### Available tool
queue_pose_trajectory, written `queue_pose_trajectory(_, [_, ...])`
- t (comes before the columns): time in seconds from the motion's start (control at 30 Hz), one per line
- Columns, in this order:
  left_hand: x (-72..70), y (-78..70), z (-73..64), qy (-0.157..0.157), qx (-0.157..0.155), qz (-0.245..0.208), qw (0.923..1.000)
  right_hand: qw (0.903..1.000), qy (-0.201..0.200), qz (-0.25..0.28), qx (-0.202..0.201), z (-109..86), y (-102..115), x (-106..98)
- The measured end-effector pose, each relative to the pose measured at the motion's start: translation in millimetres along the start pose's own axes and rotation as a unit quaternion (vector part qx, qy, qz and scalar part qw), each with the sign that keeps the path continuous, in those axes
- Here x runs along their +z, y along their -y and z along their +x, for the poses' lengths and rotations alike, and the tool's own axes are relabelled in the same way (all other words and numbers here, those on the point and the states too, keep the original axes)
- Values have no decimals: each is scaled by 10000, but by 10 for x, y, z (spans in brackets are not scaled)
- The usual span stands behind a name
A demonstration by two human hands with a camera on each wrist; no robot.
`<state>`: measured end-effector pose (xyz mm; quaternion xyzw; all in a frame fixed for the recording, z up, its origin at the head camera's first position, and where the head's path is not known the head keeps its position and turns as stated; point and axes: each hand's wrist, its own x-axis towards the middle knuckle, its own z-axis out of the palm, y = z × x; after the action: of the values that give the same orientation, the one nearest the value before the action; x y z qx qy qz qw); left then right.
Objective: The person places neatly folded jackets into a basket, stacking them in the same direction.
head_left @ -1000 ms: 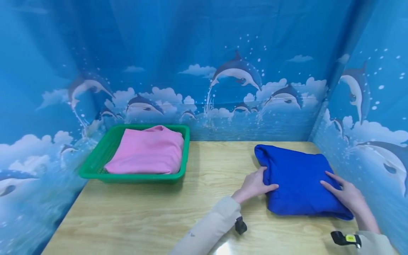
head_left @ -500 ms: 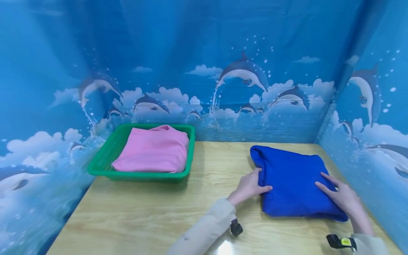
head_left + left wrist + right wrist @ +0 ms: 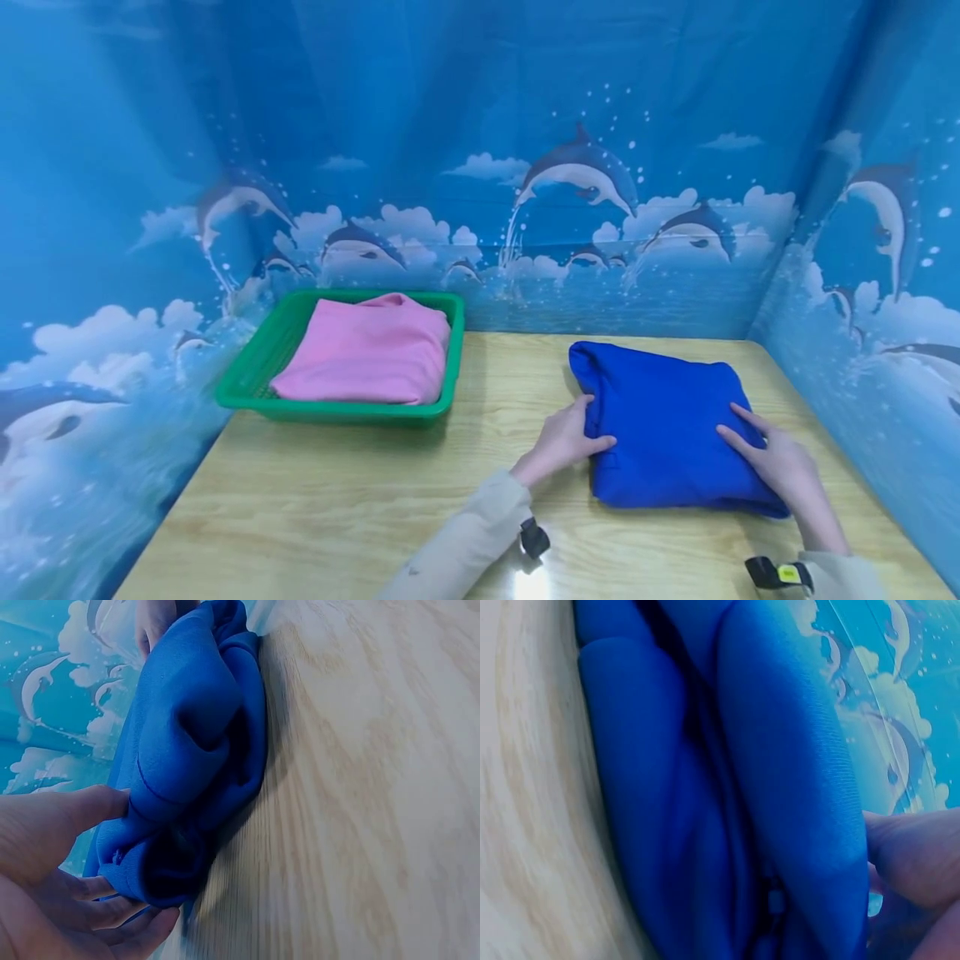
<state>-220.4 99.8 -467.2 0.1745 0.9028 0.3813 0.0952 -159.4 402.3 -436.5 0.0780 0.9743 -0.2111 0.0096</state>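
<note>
A thick folded blue garment point(image 3: 667, 425) lies on the table at the right in the head view, its layers rolled at the left edge. My left hand point(image 3: 558, 442) grips that edge, with the thumb on top. In the left wrist view its thumb point(image 3: 97, 806) presses the cloth, and the other fingers point(image 3: 142, 930) reach around the lower roll. My right hand point(image 3: 780, 462) holds the opposite side, thumb and forefinger spread over the top. The right wrist view shows the stacked folds point(image 3: 705, 787) close up, with the right thumb point(image 3: 919, 847) at their edge.
A green plastic basket point(image 3: 341, 410) stands at the back left of the wooden table point(image 3: 337, 492), with a folded pink garment point(image 3: 375, 350) inside. A blue dolphin-print curtain point(image 3: 480, 150) hangs behind the table and along both sides.
Both hands have moved the blue garment a little to the left, towards the basket. The head view has shifted slightly. The pink garment stays in the basket.
</note>
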Motion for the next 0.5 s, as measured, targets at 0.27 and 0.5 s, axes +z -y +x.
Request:
queue_pose_trajectory(0.27, [-126, 127, -88, -33, -102, -114, 9999, 10000, -7, 76, -41, -11, 184, 119])
queue_pose_trajectory(0.5, [-245, 266, -160, -109, -213, -235, 9994, 9998, -3, 155, -133, -14, 365, 229])
